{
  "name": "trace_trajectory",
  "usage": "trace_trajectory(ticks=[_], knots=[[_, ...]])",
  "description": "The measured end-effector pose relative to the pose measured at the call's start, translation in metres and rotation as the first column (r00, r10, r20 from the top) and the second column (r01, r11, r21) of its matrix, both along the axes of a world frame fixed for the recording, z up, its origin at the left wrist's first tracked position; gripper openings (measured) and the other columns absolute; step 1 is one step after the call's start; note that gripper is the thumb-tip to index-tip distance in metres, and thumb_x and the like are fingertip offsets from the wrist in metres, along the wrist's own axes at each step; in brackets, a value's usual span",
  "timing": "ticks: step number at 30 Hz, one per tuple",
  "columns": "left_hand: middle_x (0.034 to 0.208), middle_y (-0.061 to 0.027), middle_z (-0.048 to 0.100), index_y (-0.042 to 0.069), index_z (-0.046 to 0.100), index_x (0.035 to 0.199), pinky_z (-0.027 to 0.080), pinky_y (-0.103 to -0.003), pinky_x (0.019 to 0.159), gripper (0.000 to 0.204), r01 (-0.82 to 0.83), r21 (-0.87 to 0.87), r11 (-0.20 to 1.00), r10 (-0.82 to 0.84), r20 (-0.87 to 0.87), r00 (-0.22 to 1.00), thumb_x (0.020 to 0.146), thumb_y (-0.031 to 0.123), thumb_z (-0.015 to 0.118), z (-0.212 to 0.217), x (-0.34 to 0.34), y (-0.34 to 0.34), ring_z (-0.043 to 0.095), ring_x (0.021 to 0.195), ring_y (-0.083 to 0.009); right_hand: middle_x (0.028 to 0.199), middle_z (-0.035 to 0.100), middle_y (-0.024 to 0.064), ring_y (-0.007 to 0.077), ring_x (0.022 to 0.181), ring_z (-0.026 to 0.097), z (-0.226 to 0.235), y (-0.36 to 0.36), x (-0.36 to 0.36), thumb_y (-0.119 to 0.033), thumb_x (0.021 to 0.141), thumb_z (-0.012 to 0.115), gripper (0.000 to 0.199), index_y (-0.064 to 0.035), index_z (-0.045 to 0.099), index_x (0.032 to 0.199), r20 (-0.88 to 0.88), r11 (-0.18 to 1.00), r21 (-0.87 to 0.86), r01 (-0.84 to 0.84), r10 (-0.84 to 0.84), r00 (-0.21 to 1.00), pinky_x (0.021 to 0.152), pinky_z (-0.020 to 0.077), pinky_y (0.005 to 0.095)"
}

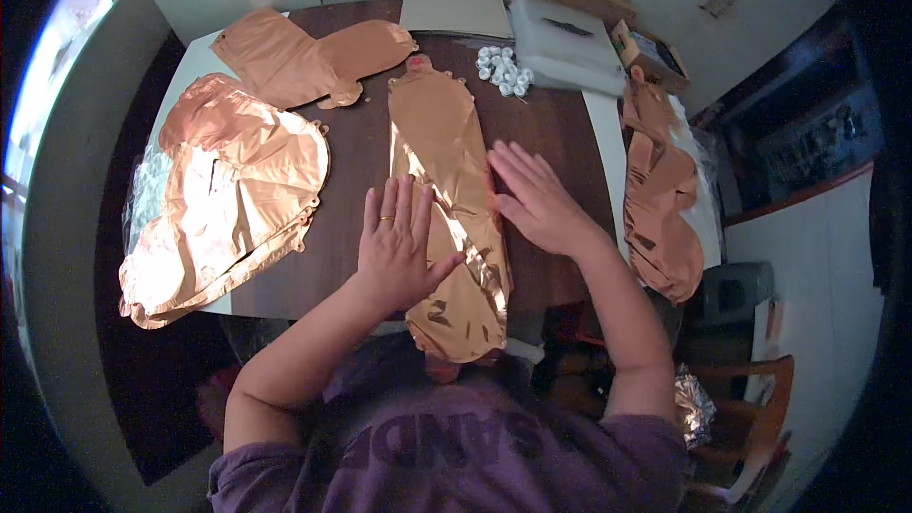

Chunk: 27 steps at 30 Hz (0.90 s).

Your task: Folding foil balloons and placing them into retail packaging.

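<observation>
A long, flat rose-gold foil balloon [446,180] lies lengthwise down the middle of the dark wooden table [351,180], its near end hanging over the front edge. My left hand [397,245] lies flat on the balloon's left side, fingers spread, a ring on one finger. My right hand [534,198] presses flat on the balloon's right edge, palm down, fingers together. Neither hand grips anything.
A large crumpled foil balloon [228,199] lies at the left, another foil balloon [304,57] at the back left, and more foil balloons [665,199] hang off the right edge. Small white pieces [503,68], a pale plastic box [565,43], a folder [454,9] and cardboard boxes [646,52] sit at the back.
</observation>
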<state>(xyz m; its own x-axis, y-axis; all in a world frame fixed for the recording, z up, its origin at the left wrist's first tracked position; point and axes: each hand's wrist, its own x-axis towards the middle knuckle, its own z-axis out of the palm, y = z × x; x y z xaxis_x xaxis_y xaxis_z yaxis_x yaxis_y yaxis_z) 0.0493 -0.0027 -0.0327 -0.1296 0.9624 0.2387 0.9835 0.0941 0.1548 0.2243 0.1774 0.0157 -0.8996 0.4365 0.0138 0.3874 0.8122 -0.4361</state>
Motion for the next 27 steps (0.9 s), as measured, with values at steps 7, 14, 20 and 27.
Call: trace_trajectory(ticks=[7,14,20,27], knots=[[0.148,-0.0330,0.029,-0.005,0.028,0.145,0.014,-0.061,0.113,0.092,-0.004,0.035,0.999,0.004,0.006,1.000,0.087,0.063,0.050,0.000,-0.005,-0.001,0.024,0.140,-0.0475,0.156,0.025,0.0174,0.0350,0.145,0.021,-0.018,0.001,-0.031,-0.037,0.095,0.050,0.067,-0.0040,0.028,0.149,0.140,0.966,0.255,-0.036,0.000,0.990,0.117,0.0154,0.0513],[0.150,-0.0312,0.027,-0.005,0.033,0.145,0.011,-0.057,0.116,0.089,-0.045,-0.002,0.999,0.045,0.004,0.999,0.088,0.063,0.045,-0.001,-0.002,-0.002,0.021,0.143,-0.0441,0.156,0.017,0.0234,0.0356,0.147,0.013,-0.022,-0.072,0.001,-0.046,0.096,0.048,0.077,0.0038,0.022,0.149,0.145,0.980,0.188,-0.062,0.035,0.989,0.118,0.0095,0.0525],[0.150,-0.0286,0.028,-0.003,0.030,0.145,0.017,-0.060,0.112,0.088,-0.036,0.031,0.999,0.033,0.068,0.997,0.088,0.060,0.051,0.006,-0.003,-0.001,0.026,0.139,-0.0463,0.156,0.018,0.0229,0.0355,0.147,0.014,-0.030,-0.079,0.006,-0.046,0.095,0.048,0.078,0.0040,0.021,0.149,0.050,0.984,0.172,-0.050,0.042,0.998,0.117,0.0093,0.0551],[0.152,-0.0277,0.026,-0.004,0.031,0.145,0.015,-0.059,0.113,0.086,-0.030,0.067,0.997,0.028,0.041,0.999,0.089,0.059,0.050,-0.005,0.000,0.004,0.023,0.141,-0.0457,0.157,0.017,0.0221,0.0347,0.147,0.014,-0.021,-0.080,0.003,-0.046,0.095,0.049,0.078,0.0040,0.022,0.149,0.112,0.987,0.158,-0.033,0.015,0.994,0.117,0.0088,0.0524]])
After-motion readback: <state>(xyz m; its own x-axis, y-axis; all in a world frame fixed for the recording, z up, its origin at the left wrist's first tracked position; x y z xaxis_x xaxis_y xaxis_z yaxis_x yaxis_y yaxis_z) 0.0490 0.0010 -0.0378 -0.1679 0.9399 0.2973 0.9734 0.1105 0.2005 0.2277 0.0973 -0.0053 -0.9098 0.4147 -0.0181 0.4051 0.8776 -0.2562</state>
